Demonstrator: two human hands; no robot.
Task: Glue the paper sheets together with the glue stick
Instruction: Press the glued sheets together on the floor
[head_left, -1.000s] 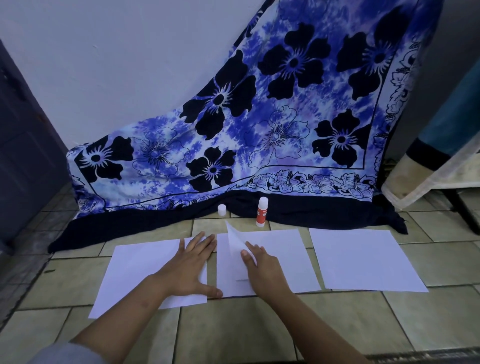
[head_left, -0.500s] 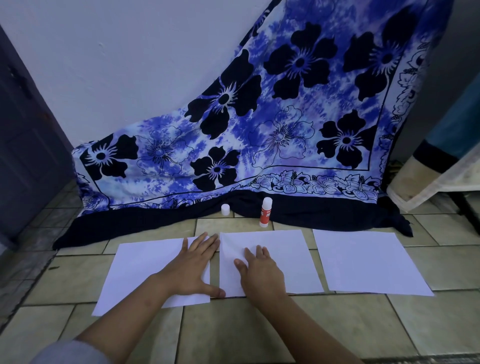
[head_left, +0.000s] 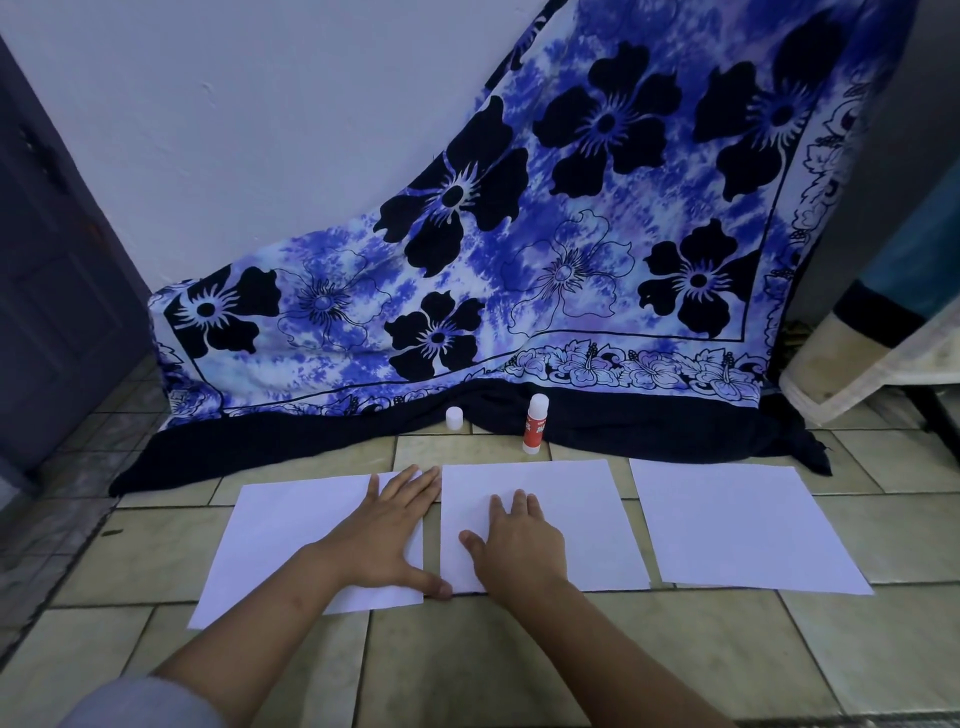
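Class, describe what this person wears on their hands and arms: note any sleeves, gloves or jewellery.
The left hand and right hand are bare: no gloves, rings or watch show. A pale grey sleeve covers the left arm near the elbow; the right arm shows no sleeve in frame.

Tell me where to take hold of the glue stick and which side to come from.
Grip the red barrel of the glue stick around its middle. It stands upright with the cloth close behind, so come from the near side, probably with the right hand, which lies nearer. Leave the white top alone.
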